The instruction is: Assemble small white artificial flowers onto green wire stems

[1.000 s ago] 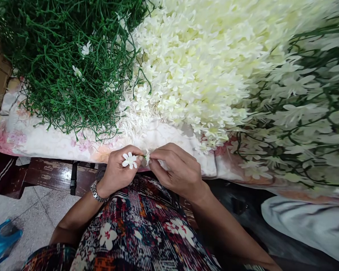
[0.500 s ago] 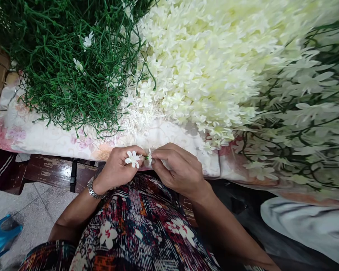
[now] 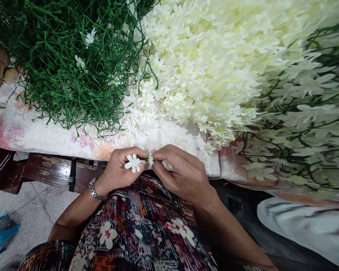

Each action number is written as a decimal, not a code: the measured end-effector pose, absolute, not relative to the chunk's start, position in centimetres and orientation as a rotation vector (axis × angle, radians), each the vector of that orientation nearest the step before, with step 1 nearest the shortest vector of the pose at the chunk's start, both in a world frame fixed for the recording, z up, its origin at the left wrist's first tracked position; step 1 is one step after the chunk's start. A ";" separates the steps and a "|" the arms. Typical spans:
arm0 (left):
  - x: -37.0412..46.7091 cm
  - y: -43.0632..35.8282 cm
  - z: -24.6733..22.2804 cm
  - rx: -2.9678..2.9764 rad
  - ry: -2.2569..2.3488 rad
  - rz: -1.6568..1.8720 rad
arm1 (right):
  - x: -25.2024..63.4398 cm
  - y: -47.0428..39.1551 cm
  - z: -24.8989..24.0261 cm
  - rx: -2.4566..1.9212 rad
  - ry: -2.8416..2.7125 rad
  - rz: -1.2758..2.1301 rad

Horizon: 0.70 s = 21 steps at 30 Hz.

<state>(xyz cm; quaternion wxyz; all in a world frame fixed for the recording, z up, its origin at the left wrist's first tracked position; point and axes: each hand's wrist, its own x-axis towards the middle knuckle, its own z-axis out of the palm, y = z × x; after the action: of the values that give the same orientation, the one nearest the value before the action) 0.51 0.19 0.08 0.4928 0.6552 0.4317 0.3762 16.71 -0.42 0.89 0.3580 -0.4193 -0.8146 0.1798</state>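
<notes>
My left hand (image 3: 123, 167), with a metal watch on its wrist, is closed around a thin green artificial flower stem (image 3: 145, 160). A white artificial blossom (image 3: 133, 163) shows over the left thumb, facing up. Opposite it, my right hand (image 3: 183, 171) pinches a second small white blossom (image 3: 150, 159) at the stem's tip, between thumb and forefinger. Both hands are close together at the front edge of the cloth-covered surface. The left fingers hide most of the stem.
A heap of green plastic stems (image 3: 73, 75) lies at the left, beside a big pile of cream-white blossoms (image 3: 203, 67). Flowered stems (image 3: 305, 124) spread at the right. Thin white pieces (image 3: 138, 116) lie between the heaps on the flowered cloth (image 3: 56, 137). A blue plastic object (image 3: 1, 235) is at lower left.
My right hand has shifted slightly, with its fingers still at the small blossom. My left hand keeps its hold on the stem. The camera view has moved a little.
</notes>
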 end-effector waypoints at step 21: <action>0.5 0.4 -0.8 1.885 0.979 1.095 | 16.6 -0.3 1.1 -1.109 -2.226 0.263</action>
<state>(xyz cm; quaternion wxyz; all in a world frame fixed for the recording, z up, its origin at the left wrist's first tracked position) 0.52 0.36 -0.83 0.3672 0.7338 0.3809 0.4262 16.62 -0.26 1.06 0.3151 -0.4209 -0.8448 0.0998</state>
